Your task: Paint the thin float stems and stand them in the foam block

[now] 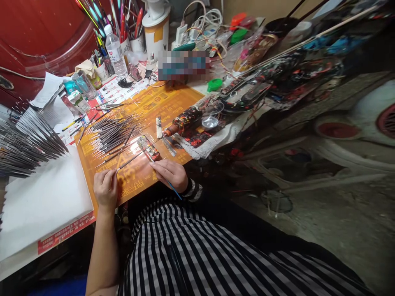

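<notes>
Left grip (105,187): clenched on the near end of a thin rod (129,160).
Right grip (169,172): pinching a slim blue-handled brush (175,191), whose handle pokes back toward the striped shirt (185,255).
Thin rod: dark and needle-slim. It slants up and right from the left grip, over the orange sheet (138,176), and ends just beside a paint-spattered block (148,148).
Brush tip: reaches forward from the right grip, near that block.
Further off: a loose heap of similar rods (112,133) lies on the sheet.
Left side: a fan of rods (27,144) stands in a white foam slab (46,197).
Far edge: water bottle (115,51).
</notes>
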Demonstrator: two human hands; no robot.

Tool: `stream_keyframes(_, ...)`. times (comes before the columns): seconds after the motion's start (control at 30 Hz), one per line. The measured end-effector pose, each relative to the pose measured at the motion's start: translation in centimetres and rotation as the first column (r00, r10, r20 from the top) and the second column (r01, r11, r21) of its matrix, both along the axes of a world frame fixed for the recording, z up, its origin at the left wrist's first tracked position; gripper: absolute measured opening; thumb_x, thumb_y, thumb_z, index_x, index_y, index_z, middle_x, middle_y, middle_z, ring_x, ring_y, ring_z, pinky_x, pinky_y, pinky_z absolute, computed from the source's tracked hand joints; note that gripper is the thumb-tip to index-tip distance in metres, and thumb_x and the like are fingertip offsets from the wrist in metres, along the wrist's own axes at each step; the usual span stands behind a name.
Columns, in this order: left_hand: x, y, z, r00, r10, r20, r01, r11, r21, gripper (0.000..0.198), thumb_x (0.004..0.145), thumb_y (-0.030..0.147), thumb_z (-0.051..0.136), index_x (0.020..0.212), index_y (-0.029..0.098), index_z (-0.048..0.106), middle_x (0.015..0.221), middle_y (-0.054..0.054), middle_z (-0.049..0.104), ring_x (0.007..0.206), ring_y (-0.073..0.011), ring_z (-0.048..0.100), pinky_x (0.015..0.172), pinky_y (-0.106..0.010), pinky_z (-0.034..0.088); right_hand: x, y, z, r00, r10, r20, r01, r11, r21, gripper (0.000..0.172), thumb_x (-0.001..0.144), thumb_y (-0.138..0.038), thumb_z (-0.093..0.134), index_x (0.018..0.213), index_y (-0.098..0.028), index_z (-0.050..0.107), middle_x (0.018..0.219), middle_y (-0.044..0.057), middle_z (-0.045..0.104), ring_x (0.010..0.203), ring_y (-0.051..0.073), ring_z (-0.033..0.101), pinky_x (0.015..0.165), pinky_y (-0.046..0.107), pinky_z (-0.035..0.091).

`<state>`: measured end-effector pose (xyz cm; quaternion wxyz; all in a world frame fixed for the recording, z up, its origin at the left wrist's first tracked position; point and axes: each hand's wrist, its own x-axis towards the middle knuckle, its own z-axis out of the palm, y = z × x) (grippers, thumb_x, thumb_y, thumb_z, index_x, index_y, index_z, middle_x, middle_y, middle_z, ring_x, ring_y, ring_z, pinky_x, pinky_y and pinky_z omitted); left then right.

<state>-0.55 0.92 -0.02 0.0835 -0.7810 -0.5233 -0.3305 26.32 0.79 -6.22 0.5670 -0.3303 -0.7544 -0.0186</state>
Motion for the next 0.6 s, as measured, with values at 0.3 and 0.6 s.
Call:
stream_keyframes(0.3,0.16,-0.14,0.12,1.0,0.003,0.009,-0.003,1.0,-0.017,0.016,0.097,0.028,0.057,0.102,0.022,0.07,0.096,-0.008,0.071,0.089,-0.0196,0.062,0.085,-0.036,0.049,-0.18,0.08,0.25,0.996,-0.065,0.055,0.062,0.996,0.057,0.057,0.093,-0.007,0.056,0.149,-0.014,0.047,0.108,0.014,0.074,0.098,0.024,0.073,0.085,0.038,0.064)
stream_keyframes(0.6,0.19,0.03,0.13,0.997,-0.075,0.0,0.075,0.993,0.087,0.014,0.095,0.02,0.061,0.105,0.021,0.07,0.094,-0.007,0.071,0.087,-0.0179,0.062,0.082,-0.033,0.048,-0.13,0.05,-0.13,0.996,-0.068,0.058,0.066,0.997,0.032,0.053,0.095,-0.009,0.053,0.147,-0.016,0.048,0.107,0.013,0.075,0.098,0.021,0.073,0.086,0.036,0.063)
